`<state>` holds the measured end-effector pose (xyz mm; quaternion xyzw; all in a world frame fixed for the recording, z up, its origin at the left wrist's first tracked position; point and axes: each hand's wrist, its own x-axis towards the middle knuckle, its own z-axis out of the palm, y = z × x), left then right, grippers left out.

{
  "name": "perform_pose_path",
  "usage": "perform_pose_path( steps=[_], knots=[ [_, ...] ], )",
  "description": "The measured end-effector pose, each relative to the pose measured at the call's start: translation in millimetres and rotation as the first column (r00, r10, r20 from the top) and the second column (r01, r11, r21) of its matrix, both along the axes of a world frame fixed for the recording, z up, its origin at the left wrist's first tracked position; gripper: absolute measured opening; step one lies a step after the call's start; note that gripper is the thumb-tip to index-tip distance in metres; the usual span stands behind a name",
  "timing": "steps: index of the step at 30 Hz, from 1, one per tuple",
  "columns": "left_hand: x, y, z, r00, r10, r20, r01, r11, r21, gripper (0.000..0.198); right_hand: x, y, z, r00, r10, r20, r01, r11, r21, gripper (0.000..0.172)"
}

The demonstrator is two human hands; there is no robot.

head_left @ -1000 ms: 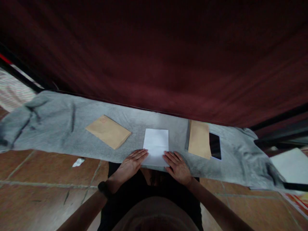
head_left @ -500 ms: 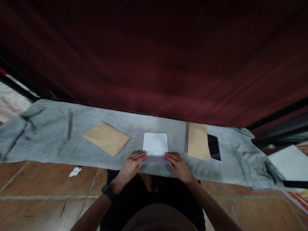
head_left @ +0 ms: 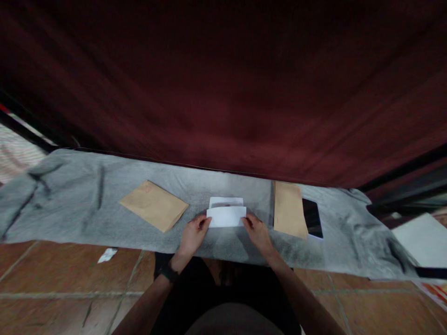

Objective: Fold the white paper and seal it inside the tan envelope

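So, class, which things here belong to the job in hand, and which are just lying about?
Belong to the job:
- White paper, folded, held by left hand and right hand
- Brown envelopes on either side, probably

Apparently just lying about:
- Phone or tablet
- Crumpled white scrap on the floor

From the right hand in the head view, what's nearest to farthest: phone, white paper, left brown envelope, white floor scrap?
1. White paper, in the right hand
2. Phone, to the hand's right
3. Brown envelope, left of the paper
4. White scrap, on the floor, left
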<state>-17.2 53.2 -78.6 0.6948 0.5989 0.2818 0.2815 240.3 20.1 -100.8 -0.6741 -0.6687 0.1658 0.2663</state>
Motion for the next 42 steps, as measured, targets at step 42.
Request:
perform_pose_path(
  steps=[42],
  knots=[
    [43.3,34.2,12.2,0.787,0.131,-0.603,-0.127,0.991,0.050,0.038,-51.1,21.7,-19.9,0.912,0.038,0.409,-0.111,0.982,0.156,0.048]
  ],
)
